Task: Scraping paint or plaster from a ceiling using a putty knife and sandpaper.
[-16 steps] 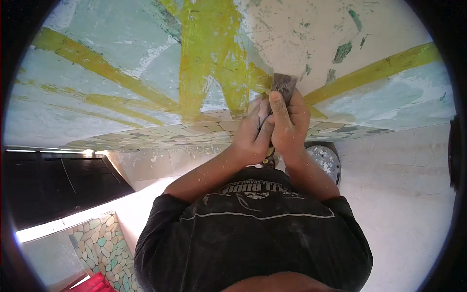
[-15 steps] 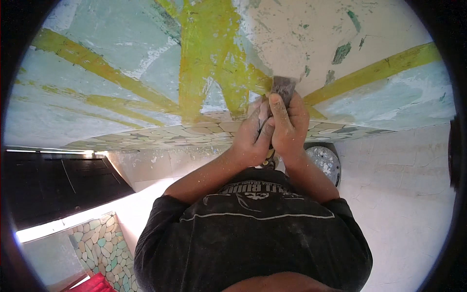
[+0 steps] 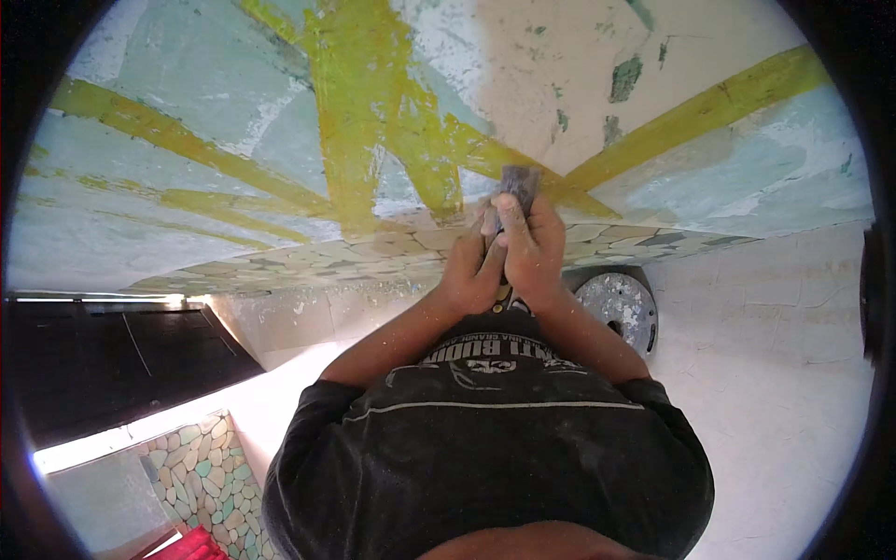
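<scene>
Both my hands grip a flat scraper [image 3: 519,177] with a wide, dusty grey blade that points up at the painted wall [image 3: 392,103]. My right hand [image 3: 535,250] is closed round it, with the thumb laid along the blade's base. Beside it, my left hand [image 3: 469,273] is closed round the lower part; the handle is mostly hidden by fingers. The blade's edge lies over a yellow-green painted band, at or very near the surface. Patches of pale blue and beige show around it, with flaked spots. Dust coats both hands.
Below the paint runs a pebble-patterned strip [image 3: 392,250]. A round, paint-speckled grey disc-shaped object [image 3: 627,310] stands right of my right forearm. Black panels [image 3: 131,364] are at the left. Pebble tiling [image 3: 210,471] and red fabric [image 3: 191,545] lie at lower left.
The scraper and both hands have come a little lower and to the left, nearer my body. The view has shifted slightly too. The grip looks the same.
</scene>
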Available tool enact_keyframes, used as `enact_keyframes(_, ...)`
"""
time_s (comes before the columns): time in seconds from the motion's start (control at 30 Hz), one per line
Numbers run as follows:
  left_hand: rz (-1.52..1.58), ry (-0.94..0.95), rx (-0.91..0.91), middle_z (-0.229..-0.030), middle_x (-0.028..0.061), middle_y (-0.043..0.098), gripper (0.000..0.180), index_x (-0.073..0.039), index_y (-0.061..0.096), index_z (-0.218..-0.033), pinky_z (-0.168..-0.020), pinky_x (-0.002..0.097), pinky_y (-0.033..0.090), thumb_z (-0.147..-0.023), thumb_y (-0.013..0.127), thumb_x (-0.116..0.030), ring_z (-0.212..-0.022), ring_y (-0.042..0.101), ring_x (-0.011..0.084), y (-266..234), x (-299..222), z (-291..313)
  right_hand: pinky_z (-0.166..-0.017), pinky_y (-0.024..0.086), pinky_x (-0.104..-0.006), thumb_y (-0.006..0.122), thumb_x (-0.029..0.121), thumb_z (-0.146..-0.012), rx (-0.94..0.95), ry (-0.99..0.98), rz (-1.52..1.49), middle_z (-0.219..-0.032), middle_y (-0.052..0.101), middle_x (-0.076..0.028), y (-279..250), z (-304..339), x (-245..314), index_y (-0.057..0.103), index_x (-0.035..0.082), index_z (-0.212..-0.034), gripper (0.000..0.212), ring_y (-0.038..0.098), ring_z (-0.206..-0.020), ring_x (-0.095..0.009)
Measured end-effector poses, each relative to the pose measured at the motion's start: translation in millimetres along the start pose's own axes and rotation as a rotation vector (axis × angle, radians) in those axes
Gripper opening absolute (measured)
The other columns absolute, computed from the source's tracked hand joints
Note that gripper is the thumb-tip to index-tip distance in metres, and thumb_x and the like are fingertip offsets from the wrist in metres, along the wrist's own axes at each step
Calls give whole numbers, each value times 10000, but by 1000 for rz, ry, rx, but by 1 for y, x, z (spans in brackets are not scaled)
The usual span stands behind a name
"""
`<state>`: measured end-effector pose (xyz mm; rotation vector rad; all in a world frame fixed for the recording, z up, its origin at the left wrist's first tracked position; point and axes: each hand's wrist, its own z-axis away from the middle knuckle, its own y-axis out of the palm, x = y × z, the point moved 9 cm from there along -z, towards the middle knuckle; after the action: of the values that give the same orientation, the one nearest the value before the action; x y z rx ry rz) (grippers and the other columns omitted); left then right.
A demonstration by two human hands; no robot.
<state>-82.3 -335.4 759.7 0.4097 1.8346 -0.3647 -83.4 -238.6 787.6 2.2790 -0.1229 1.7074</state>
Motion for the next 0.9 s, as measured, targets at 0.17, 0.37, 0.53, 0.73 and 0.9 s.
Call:
enact_keyframes(0.17, -78, 111, -73, -1305, 275, 507, 422, 78, 439, -1352, -1031, 428, 395, -1003, 458, -159, -1223, 508, 410, -7, -11, -11, -539, 421, -236, 594, 222, -995, 17, 6, -23, -699, 629, -11, 5, -13, 19, 589, 21, -883, 231, 517, -579, -63)
enact_keyframes(0.37, -160, 244, -140, -1282, 252, 517, 483, 72, 433, -1352, -1020, 417, 403, -1002, 520, -249, -1187, 531, 346, -5, -32, -12, -546, 430, -240, 571, 216, -1007, 41, -78, -39, -710, 630, -24, 3, -14, 38, 586, 15, -908, 224, 520, -588, -64)
enact_keyframes(0.53, 33, 74, -155, -1219, 225, 525, 545, 64, 436, -1309, -964, 380, 426, -967, 586, -333, -1129, 531, 293, -16, -20, -9, -700, 466, -260, 498, 194, -1039, 33, -237, 17, -853, 625, -47, -19, -12, 47, 557, 15, -1026, 189, 569, -748, -106)
enact_keyframes(0.73, -618, 619, -277, -1061, 189, 487, 450, 57, 494, -1225, -869, 378, 405, -941, 602, -274, -948, 513, 272, -35, -106, -18, -577, 461, -257, 545, 216, -1021, -119, -296, -70, -733, 595, -43, -69, -33, 79, 574, -1, -973, 224, 565, -634, -112)
enact_keyframes(0.9, -861, 860, -589, -988, 129, 470, 394, 1, 620, -1116, -825, 402, 350, -886, 663, -316, -926, 442, 258, -39, -193, -30, -539, 474, -271, 563, 225, -1014, -52, -270, -90, -697, 575, -48, -73, -43, 77, 564, -9, -942, 244, 557, -578, -123)
